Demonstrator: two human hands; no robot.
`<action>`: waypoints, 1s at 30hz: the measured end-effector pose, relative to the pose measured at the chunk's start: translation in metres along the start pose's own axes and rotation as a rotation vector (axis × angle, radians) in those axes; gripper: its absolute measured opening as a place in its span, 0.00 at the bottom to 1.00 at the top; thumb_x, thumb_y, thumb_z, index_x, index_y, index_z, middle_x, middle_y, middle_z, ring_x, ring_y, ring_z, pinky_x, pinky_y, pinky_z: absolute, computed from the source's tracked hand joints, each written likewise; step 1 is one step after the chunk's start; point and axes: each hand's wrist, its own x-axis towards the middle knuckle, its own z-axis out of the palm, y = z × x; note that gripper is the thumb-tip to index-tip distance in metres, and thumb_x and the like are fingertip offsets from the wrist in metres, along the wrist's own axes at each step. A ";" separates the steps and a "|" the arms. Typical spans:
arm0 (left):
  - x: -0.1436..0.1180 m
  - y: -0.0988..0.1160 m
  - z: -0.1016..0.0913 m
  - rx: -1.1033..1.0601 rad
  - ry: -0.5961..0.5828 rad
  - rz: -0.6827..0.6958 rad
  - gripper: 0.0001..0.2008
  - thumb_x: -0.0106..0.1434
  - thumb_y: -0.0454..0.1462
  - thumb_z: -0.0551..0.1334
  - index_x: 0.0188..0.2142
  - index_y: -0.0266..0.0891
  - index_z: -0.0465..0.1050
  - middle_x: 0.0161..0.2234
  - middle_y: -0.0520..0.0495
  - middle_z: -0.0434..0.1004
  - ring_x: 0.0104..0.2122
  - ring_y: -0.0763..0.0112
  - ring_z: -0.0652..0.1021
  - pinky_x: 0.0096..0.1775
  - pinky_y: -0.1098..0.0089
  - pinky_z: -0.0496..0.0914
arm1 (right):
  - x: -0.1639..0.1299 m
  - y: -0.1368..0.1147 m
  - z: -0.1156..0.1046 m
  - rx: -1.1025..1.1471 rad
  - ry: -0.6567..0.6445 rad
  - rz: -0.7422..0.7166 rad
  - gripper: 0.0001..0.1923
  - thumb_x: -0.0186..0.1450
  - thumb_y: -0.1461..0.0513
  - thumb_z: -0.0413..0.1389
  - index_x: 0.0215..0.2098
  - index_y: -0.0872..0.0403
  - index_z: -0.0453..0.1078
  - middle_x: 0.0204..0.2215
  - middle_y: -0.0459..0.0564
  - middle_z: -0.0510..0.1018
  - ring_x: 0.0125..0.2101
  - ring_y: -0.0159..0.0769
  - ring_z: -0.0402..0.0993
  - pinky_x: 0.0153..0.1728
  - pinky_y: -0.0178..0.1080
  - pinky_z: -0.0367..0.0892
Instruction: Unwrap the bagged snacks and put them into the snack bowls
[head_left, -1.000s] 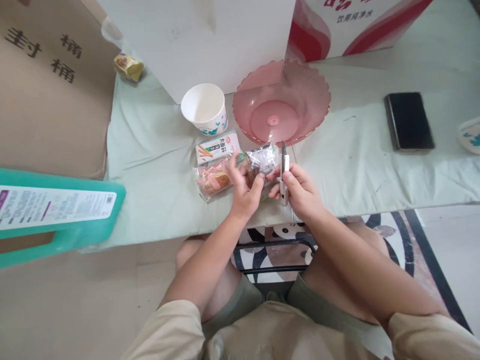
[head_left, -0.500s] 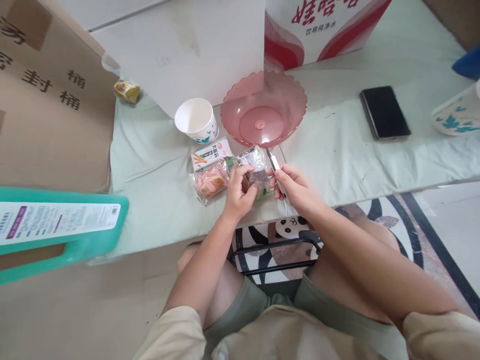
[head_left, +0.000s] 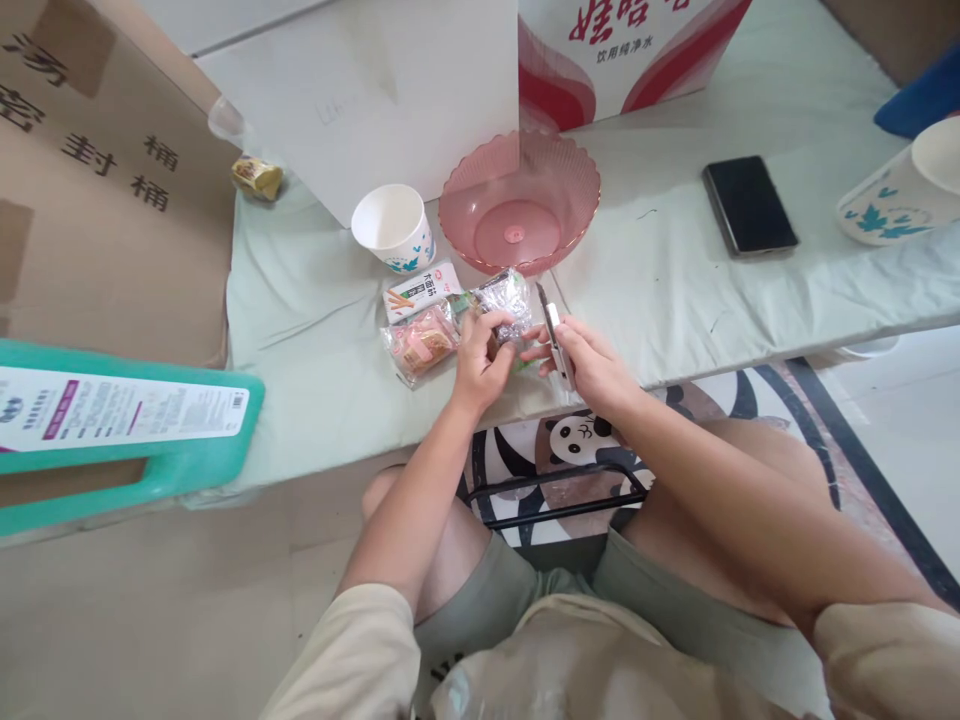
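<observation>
Hands working a snack packet at the front edge of the pale green cloth-covered table (head_left: 315,330).

Largest to smallest: pink scalloped plastic bowl (head_left: 519,200) sitting just behind the hands; white paper cup (head_left: 393,226) standing beside it; left hand (head_left: 481,362) gripping, fingers curled shut, a crinkly clear foil snack packet (head_left: 507,305) lying on the cloth; right hand (head_left: 585,362) closing around a small silver folding cutter (head_left: 553,330), its tip touching the packet.
</observation>
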 end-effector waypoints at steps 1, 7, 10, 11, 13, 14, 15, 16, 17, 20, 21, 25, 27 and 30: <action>0.000 0.000 0.000 -0.003 -0.003 0.014 0.13 0.68 0.48 0.60 0.46 0.47 0.73 0.40 0.47 0.70 0.35 0.66 0.71 0.41 0.63 0.69 | 0.004 0.003 0.000 0.036 0.002 -0.004 0.28 0.58 0.37 0.62 0.33 0.51 0.68 0.39 0.50 0.80 0.33 0.34 0.80 0.34 0.37 0.75; 0.004 0.002 0.000 -0.061 0.081 -0.030 0.23 0.69 0.59 0.54 0.37 0.44 0.71 0.36 0.48 0.71 0.39 0.64 0.73 0.45 0.62 0.70 | 0.018 0.011 0.005 0.032 -0.017 -0.043 0.26 0.61 0.37 0.58 0.33 0.50 0.67 0.38 0.49 0.79 0.39 0.37 0.80 0.46 0.43 0.76; 0.003 0.002 0.007 -0.085 0.145 -0.151 0.19 0.68 0.56 0.59 0.36 0.43 0.67 0.33 0.51 0.68 0.33 0.70 0.70 0.39 0.67 0.68 | 0.017 0.008 0.009 -0.045 -0.043 -0.062 0.25 0.62 0.38 0.58 0.31 0.50 0.68 0.37 0.49 0.80 0.41 0.38 0.79 0.49 0.43 0.74; 0.001 0.001 0.010 -0.090 0.157 -0.169 0.18 0.68 0.55 0.61 0.38 0.44 0.67 0.34 0.51 0.68 0.33 0.70 0.70 0.38 0.67 0.67 | 0.017 0.007 0.010 -0.060 -0.037 -0.067 0.24 0.62 0.39 0.58 0.30 0.50 0.68 0.36 0.49 0.80 0.41 0.38 0.78 0.49 0.43 0.74; -0.001 -0.002 0.015 -0.108 0.196 -0.164 0.18 0.67 0.55 0.62 0.44 0.46 0.65 0.39 0.50 0.68 0.37 0.70 0.72 0.42 0.66 0.68 | 0.016 0.005 0.010 -0.072 -0.014 -0.069 0.23 0.63 0.40 0.57 0.30 0.50 0.68 0.34 0.48 0.79 0.40 0.38 0.78 0.46 0.42 0.73; -0.003 -0.003 0.017 -0.116 0.223 -0.153 0.20 0.66 0.55 0.63 0.47 0.47 0.64 0.43 0.49 0.68 0.41 0.69 0.73 0.47 0.65 0.69 | 0.016 0.005 0.010 -0.076 -0.005 -0.069 0.22 0.64 0.41 0.56 0.30 0.50 0.68 0.34 0.48 0.79 0.39 0.37 0.77 0.45 0.41 0.73; -0.004 -0.004 0.018 -0.122 0.245 -0.143 0.22 0.66 0.55 0.63 0.51 0.48 0.62 0.47 0.47 0.67 0.46 0.67 0.73 0.51 0.62 0.68 | 0.016 0.005 0.009 -0.085 -0.001 -0.069 0.21 0.65 0.42 0.56 0.31 0.51 0.68 0.33 0.48 0.78 0.39 0.37 0.77 0.44 0.41 0.73; -0.004 -0.005 0.018 -0.124 0.254 -0.136 0.23 0.66 0.55 0.63 0.53 0.49 0.60 0.50 0.46 0.67 0.50 0.65 0.72 0.54 0.60 0.67 | 0.017 0.005 0.009 -0.097 -0.002 -0.068 0.20 0.66 0.43 0.55 0.31 0.51 0.68 0.33 0.48 0.78 0.39 0.36 0.77 0.43 0.40 0.72; -0.005 -0.006 0.018 -0.119 0.244 -0.131 0.24 0.67 0.54 0.63 0.55 0.50 0.60 0.52 0.45 0.66 0.52 0.64 0.72 0.56 0.59 0.66 | 0.017 0.005 0.009 -0.109 -0.004 -0.069 0.20 0.67 0.44 0.54 0.31 0.51 0.69 0.32 0.48 0.77 0.39 0.36 0.76 0.42 0.39 0.72; -0.004 -0.004 0.014 -0.052 0.158 -0.088 0.19 0.69 0.52 0.60 0.53 0.48 0.65 0.48 0.46 0.69 0.49 0.63 0.73 0.53 0.60 0.68 | 0.018 0.005 0.008 -0.125 0.001 -0.060 0.19 0.67 0.45 0.53 0.33 0.51 0.70 0.32 0.48 0.77 0.38 0.36 0.76 0.40 0.38 0.71; -0.004 -0.003 0.012 -0.026 0.139 -0.062 0.17 0.69 0.51 0.60 0.52 0.47 0.67 0.46 0.46 0.70 0.47 0.64 0.73 0.51 0.61 0.69 | 0.018 0.004 0.008 -0.120 0.011 -0.049 0.19 0.67 0.45 0.54 0.34 0.51 0.70 0.31 0.47 0.77 0.37 0.35 0.76 0.38 0.37 0.71; -0.003 0.001 0.008 0.025 0.134 0.020 0.13 0.70 0.47 0.58 0.50 0.47 0.70 0.42 0.48 0.70 0.39 0.67 0.73 0.42 0.66 0.69 | 0.019 0.002 0.008 -0.163 0.071 0.006 0.21 0.67 0.44 0.53 0.34 0.51 0.70 0.22 0.43 0.70 0.25 0.31 0.68 0.25 0.34 0.63; -0.003 0.002 0.008 0.043 0.139 0.027 0.12 0.70 0.46 0.58 0.49 0.47 0.71 0.41 0.49 0.69 0.36 0.69 0.71 0.39 0.67 0.68 | 0.017 0.000 0.007 -0.183 0.090 0.015 0.22 0.68 0.43 0.53 0.32 0.52 0.70 0.21 0.43 0.68 0.20 0.29 0.63 0.21 0.34 0.58; -0.004 0.002 0.010 0.069 0.136 0.013 0.12 0.69 0.46 0.59 0.48 0.46 0.71 0.39 0.49 0.68 0.33 0.70 0.70 0.38 0.68 0.68 | 0.014 -0.004 0.005 -0.213 0.080 0.058 0.22 0.68 0.44 0.54 0.30 0.53 0.70 0.24 0.44 0.71 0.19 0.27 0.62 0.20 0.34 0.57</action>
